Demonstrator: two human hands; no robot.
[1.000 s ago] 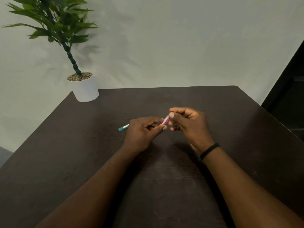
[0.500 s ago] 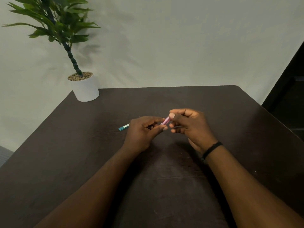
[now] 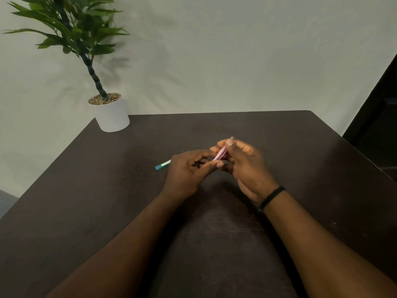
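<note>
Plainly, much of the work is screened by the hands themselves, which meet just above the middle of the frame over the dark brown wooden table. The right hand has its thumb and fingers curled round the slim pink pen, so only a short tilted stretch and a pale tip above the fingertips show. The left hand is curled too, its thumb and forefinger closing on the pen's lower end, though motion blur makes the exact contact hard to read. Something small and dark sits inside the left hand's curl and cannot be made out. Left of that hand a teal-and-white pen pokes out, with the rest hidden behind the knuckles. Whether it lies on the table or is held cannot be told. Both forearms are cut off by the lower edge, and a thin black wristband circles the right wrist. In the upper left a green leafy artificial plant runs out of the frame at the top, rooted in a white cylindrical pot on the table's far left corner, before a pale cloth backdrop. Against the frame half a second earlier, the pink pen stands steeper with its upper end lifted. The right hand has rolled so that more of its outer edge faces the camera. The left hand and the teal-and-white pen sit where they did.
</note>
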